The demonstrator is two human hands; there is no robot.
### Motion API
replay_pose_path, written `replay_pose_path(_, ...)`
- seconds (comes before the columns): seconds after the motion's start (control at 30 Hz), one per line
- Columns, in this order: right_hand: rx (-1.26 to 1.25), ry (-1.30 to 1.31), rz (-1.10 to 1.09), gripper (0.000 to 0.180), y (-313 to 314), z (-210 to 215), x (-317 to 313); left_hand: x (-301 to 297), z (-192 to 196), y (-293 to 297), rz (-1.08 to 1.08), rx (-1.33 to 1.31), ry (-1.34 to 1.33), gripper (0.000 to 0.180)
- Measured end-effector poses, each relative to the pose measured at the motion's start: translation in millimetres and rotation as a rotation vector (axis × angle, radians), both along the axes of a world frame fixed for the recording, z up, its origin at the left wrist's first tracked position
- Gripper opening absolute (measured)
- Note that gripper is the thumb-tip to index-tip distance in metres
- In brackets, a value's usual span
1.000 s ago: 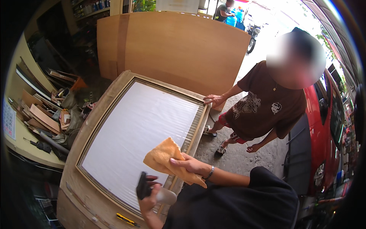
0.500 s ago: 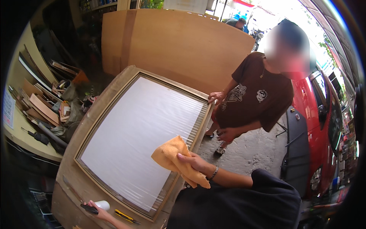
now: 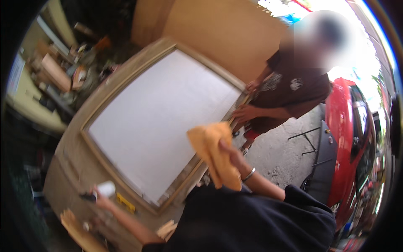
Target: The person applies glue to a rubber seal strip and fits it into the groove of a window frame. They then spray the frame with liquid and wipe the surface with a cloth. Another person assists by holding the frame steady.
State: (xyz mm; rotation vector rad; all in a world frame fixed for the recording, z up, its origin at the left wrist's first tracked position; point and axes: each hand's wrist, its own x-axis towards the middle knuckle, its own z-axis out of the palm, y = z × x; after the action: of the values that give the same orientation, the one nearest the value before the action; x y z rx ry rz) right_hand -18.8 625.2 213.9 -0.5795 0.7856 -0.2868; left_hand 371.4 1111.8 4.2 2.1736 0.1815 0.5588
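Note:
My right hand [image 3: 232, 153] grips a bunched orange cloth [image 3: 212, 145], held up over the right side of a large wooden frame [image 3: 110, 157] with a white panel [image 3: 159, 122] inside. At the near left, my left hand [image 3: 98, 198] is closed around what looks like a spray bottle, its white body [image 3: 106, 190] tilted and its black head pointing left. A yellow utility knife [image 3: 125, 203] lies on the worktable [image 3: 67, 168] between that bottle and the frame. Motion blurs both hands somewhat.
A co-worker in a dark brown shirt [image 3: 289, 84] stands at the frame's right edge, both hands on or by it. A large brown board [image 3: 218, 38] stands behind. Scrap wood [image 3: 56, 73] is piled at left, wood pieces [image 3: 82, 233] lie nearby, and a red car [image 3: 342, 109] is at right.
The view has shifted and tilted. My right hand with the cloth appears higher and farther right. The co-worker's lower hand has come up to the frame's edge.

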Motion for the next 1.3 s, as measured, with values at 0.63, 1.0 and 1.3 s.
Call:
replay_pose_path(0.63, -0.316, -0.076, 0.817, 0.040, 98.2, -29.1, 23.6, -286.3, 159.7, -273.1, -0.830, -0.617, 0.286, 0.059)
replay_pose_path(1.0, -1.093, 0.174, 0.951, 0.034, 39.5, -94.6, 9.5, -302.7, 100.8, -239.6, -0.647, -0.495, 0.305, 0.062)
replay_pose_path(1.3, -1.825, 0.458, 1.286, 0.032, -81.4, -164.9, 48.9, -305.8, 16.3, -66.6, 0.199, -0.299, 0.380, 0.039)
